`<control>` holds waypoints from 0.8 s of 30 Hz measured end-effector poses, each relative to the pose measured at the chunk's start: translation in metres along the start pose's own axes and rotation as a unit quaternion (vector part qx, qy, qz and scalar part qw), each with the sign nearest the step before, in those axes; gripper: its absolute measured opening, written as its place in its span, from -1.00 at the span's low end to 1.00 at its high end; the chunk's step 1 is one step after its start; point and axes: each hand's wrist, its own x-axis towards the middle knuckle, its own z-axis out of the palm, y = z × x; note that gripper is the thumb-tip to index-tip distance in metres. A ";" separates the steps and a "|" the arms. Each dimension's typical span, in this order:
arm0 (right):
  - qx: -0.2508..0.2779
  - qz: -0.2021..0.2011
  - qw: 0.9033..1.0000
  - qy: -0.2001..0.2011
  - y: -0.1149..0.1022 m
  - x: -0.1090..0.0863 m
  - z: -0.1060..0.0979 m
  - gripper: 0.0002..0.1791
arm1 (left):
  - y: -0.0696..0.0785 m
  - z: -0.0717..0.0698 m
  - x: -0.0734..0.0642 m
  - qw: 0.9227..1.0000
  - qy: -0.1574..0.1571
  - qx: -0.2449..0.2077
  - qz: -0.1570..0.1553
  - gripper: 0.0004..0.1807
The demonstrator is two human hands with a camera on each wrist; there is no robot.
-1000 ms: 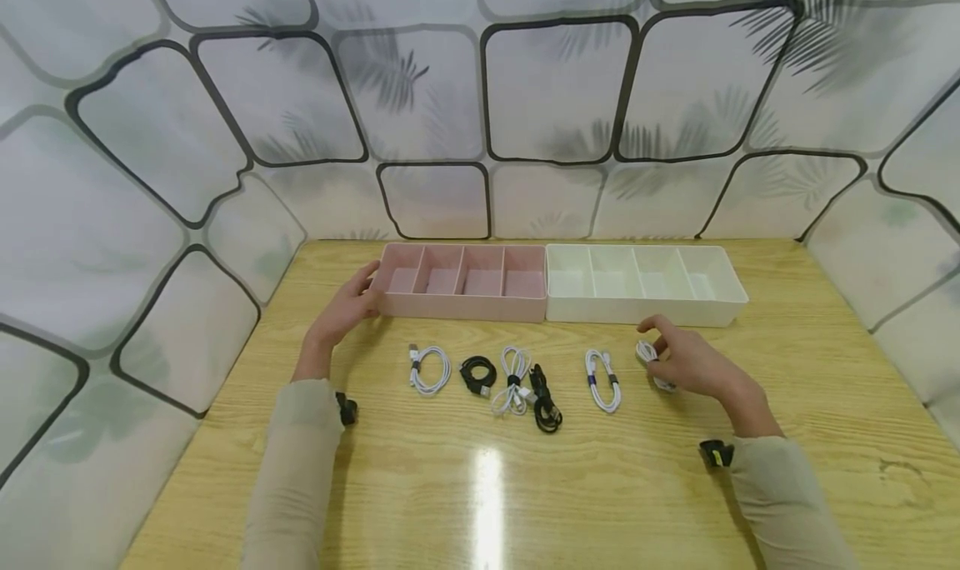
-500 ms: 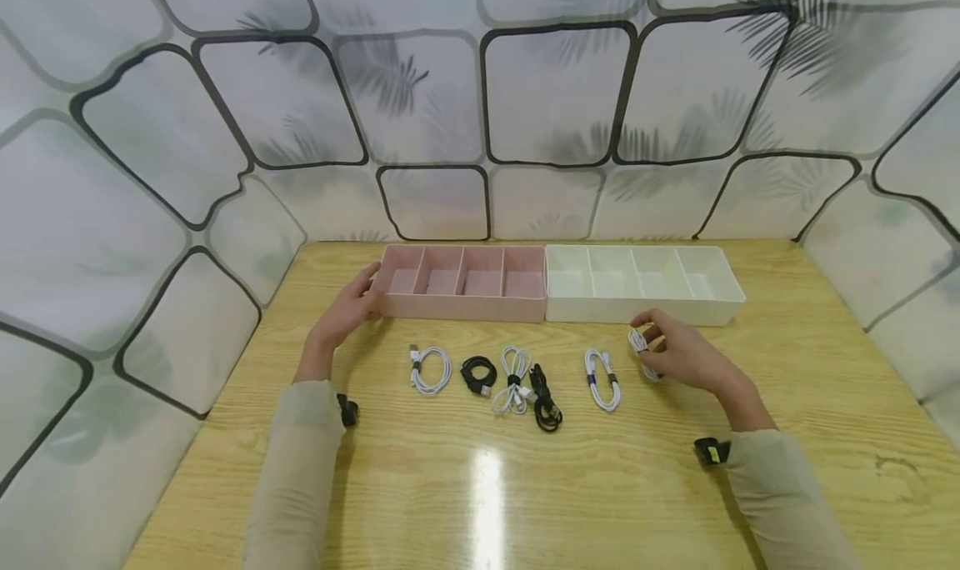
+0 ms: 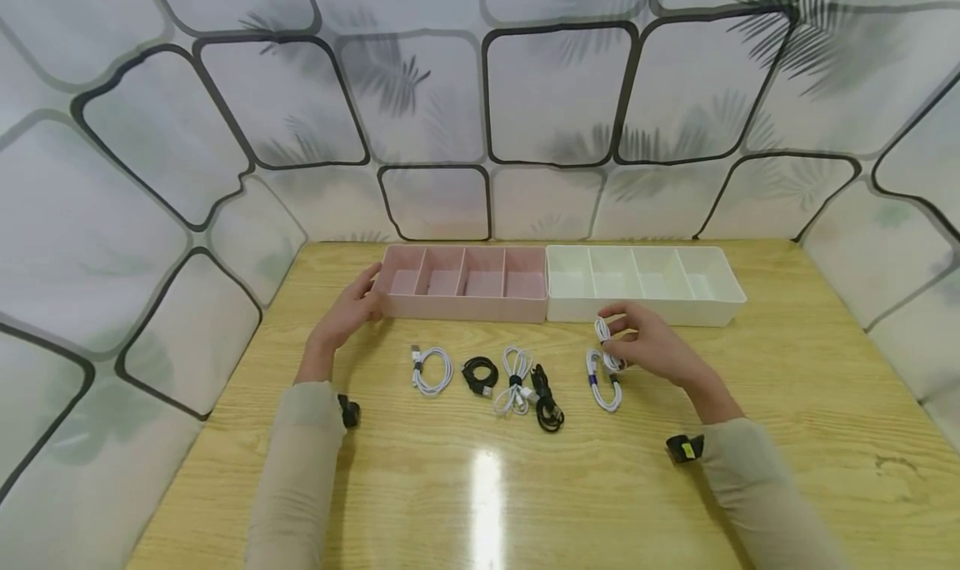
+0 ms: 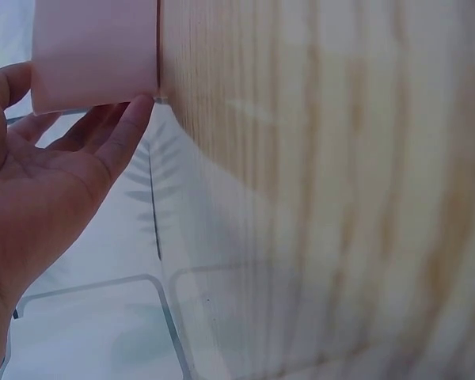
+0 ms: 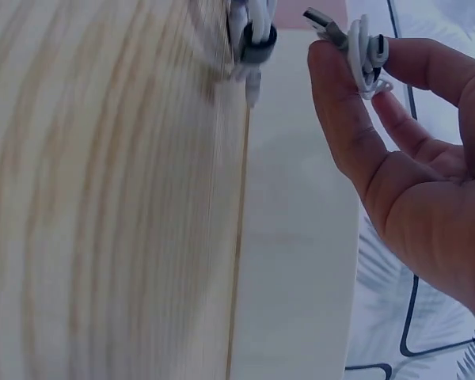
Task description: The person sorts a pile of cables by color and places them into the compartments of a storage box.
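My right hand (image 3: pixel 647 347) pinches a small coiled white cable (image 3: pixel 604 337) between thumb and fingers, lifted just above the table in front of the white divided tray (image 3: pixel 720 303). The right wrist view shows the same white cable (image 5: pixel 362 49) held at my fingertips (image 5: pixel 332 71). Another white cable (image 3: pixel 602 384) lies on the table directly below that hand. My left hand (image 3: pixel 347 313) rests with straight fingers against the left end of the pink divided tray (image 3: pixel 465 307); the left wrist view shows those fingers (image 4: pixel 115 134) touching the pink tray (image 4: pixel 95 51).
On the wooden table (image 3: pixel 480 487) lie a white cable (image 3: pixel 430 368), a black coil (image 3: pixel 478 374), a white cable (image 3: pixel 513 387) and a black cable (image 3: pixel 546 402) in a row. Patterned panels (image 3: pixel 150 220) wall in the back and sides.
My right hand picked the white cable off the table at the right and carried it left and up, now over the neighbouring white cable. The left hand stayed at the pink tray.
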 end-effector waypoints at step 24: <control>0.093 0.020 0.995 -0.024 -0.033 0.047 0.042 -0.42 | -0.003 -0.001 0.002 1.000 -0.006 0.003 0.009 -0.33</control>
